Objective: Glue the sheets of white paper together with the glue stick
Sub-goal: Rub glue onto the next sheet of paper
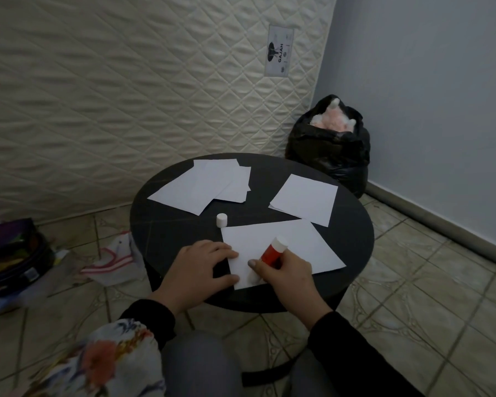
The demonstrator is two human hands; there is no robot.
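On the round desk (355, 242), the left hand (204, 267) lies flat with straight fingers on the near sheet's (298, 247) left edge, likely pinning it. Right hand (284, 270) grips the red glue stick (272, 252) over that sheet's near corner; its cap (221, 219) stands just beyond the sheet.

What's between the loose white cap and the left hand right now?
Head view: only bare dark table and the near sheet's left corner lie between cap and left hand.

We look forward and down from head height, close above the round table (355, 233). A mattress (126, 96) stands at twelve o'clock.
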